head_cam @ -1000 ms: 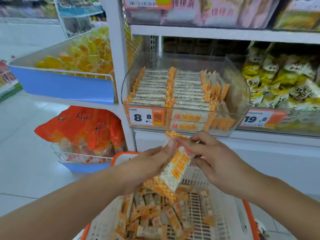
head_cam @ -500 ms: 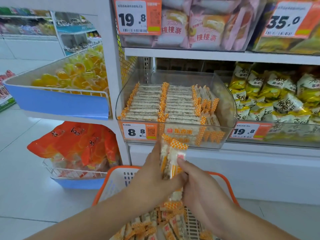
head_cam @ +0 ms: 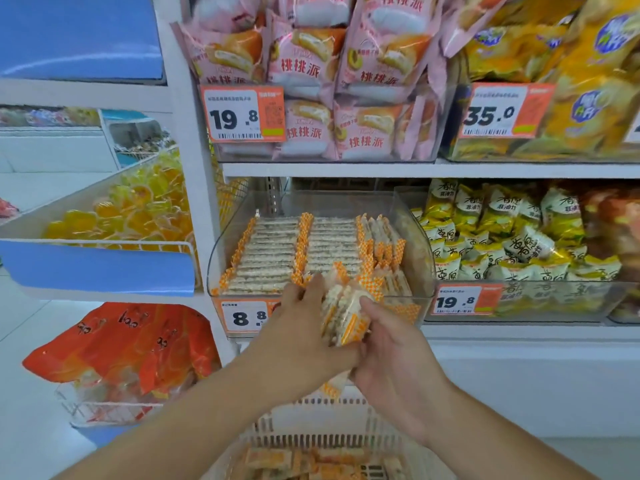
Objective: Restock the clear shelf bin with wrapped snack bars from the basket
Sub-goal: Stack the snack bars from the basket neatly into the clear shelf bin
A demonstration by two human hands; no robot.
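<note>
The white shelf (head_cam: 381,169) carries the clear shelf bin (head_cam: 221,258), where two neat rows of wrapped bars lie flat and a looser group stands on edge at the right. Below, the basket (head_cam: 311,427) holds more bars. The left hand (head_cam: 298,327) and right hand (head_cam: 391,355) together grip a small stack of snack bars (head_cam: 341,313), fingers curled round it from either side, raised in front of the bin's front lip, near the 8.8 price tag (head_cam: 242,317). The step in hand looks like carrying this stack to the bin. Next it probably needs lifting over the lip and setting down in line with the rows.
</note>
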